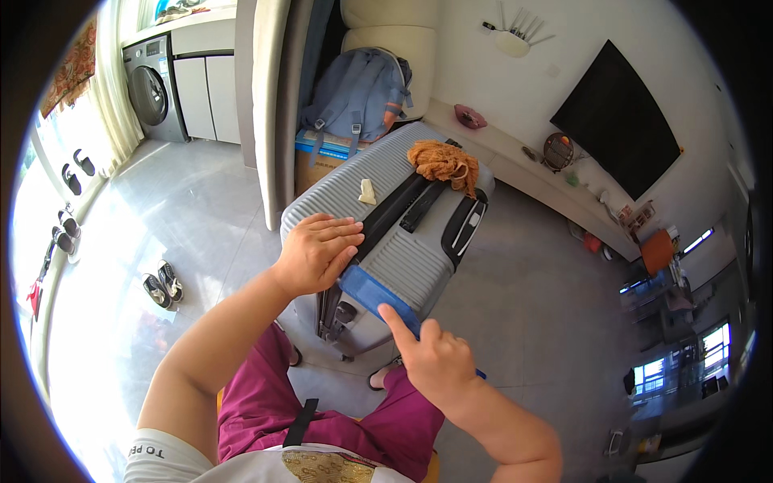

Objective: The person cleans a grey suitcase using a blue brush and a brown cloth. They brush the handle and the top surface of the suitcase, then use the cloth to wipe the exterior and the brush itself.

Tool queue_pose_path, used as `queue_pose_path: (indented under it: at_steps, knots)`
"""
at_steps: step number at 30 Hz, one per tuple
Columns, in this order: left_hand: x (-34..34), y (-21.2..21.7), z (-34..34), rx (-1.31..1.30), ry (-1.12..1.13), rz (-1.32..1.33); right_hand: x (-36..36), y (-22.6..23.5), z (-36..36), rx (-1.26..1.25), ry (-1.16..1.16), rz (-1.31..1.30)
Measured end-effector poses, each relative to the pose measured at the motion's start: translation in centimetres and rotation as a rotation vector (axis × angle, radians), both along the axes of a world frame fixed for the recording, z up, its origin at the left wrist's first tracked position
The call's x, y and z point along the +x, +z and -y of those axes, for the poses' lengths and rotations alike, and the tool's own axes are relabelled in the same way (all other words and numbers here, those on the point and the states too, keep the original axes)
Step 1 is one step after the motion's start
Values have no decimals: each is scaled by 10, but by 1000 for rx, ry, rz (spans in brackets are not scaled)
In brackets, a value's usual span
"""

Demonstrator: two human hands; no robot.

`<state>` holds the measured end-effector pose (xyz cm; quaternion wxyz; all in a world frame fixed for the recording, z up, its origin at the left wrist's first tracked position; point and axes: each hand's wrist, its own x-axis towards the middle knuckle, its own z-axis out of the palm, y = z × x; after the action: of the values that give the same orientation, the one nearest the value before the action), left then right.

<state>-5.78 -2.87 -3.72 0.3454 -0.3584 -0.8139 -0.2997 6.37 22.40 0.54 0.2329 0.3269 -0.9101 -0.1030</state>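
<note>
A grey ribbed suitcase (pixel 411 278) lies on its side before my knees, with black trim and a dark handle across its upper face. My left hand (pixel 318 253) rests flat on its near left part, fingers stretched out, holding nothing. In my right hand (pixel 439 358) is a blue brush-like tool (pixel 372 291), its flat head laid along the suitcase's near edge; the fist hides most of its handle and the index finger points along it. Further up the case lie a crumpled orange-brown cloth (pixel 443 161) and a small pale piece (pixel 367 191).
Behind the suitcase, a blue-grey backpack (pixel 358 92) sits on a cardboard box (pixel 316 171). A curtain (pixel 270 105) hangs to the left of it. Dark shoes (pixel 163 284) stand on the tiled floor at left. A low white shelf (pixel 515 173) runs along the right wall.
</note>
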Motion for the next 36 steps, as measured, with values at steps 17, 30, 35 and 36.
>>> queue_pose_path:
  at_steps: [17,30,35,36]
  knots:
    - [1,0,2,7,-15,-59,19,-2,-56,45,-29,39]
    - [8,-2,-2,12,29,-80,-15,42,-47,-120,-193,419]
    - [5,3,-4,9,14,-106,-63,47,-8,-146,-107,426]
    - [4,4,-1,0,12,-113,-66,46,-8,-139,-100,430]
